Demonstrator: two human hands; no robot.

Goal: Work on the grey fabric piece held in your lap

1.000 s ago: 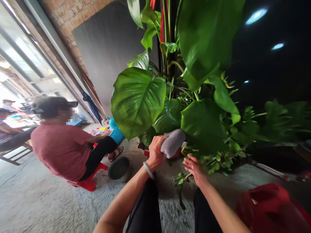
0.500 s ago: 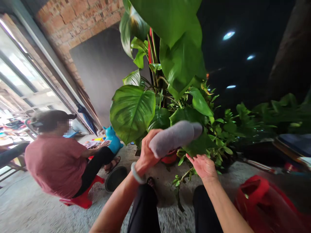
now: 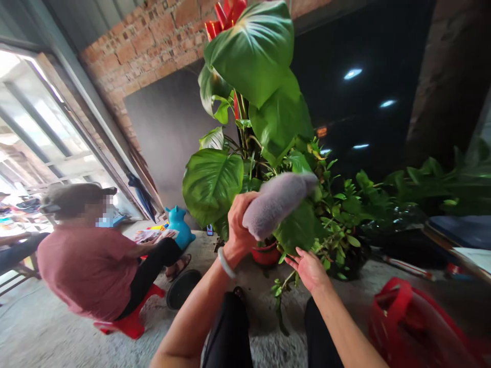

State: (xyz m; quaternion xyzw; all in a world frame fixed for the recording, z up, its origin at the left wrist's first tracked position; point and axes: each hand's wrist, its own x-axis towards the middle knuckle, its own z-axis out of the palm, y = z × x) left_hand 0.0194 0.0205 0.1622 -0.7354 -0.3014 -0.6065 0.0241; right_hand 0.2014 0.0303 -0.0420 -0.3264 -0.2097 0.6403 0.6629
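L hand (image 3: 241,222): fingers wrapped round grey fuzzy item (image 3: 280,204), in front of leafy plant (image 3: 215,181), part-hiding it. R hand (image 3: 311,270): fingers loosely spread nr low leaf (image 3: 301,231), contact unclear. Red pot (image 3: 267,255) below, partly blocked; dk basin (image 3: 183,290) on L, red bag (image 3: 414,327) on R.

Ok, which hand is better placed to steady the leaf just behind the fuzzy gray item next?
Probably the right hand: it looks free and sits near the lower edge of that leaf, while the left hand grips the fuzzy gray item.
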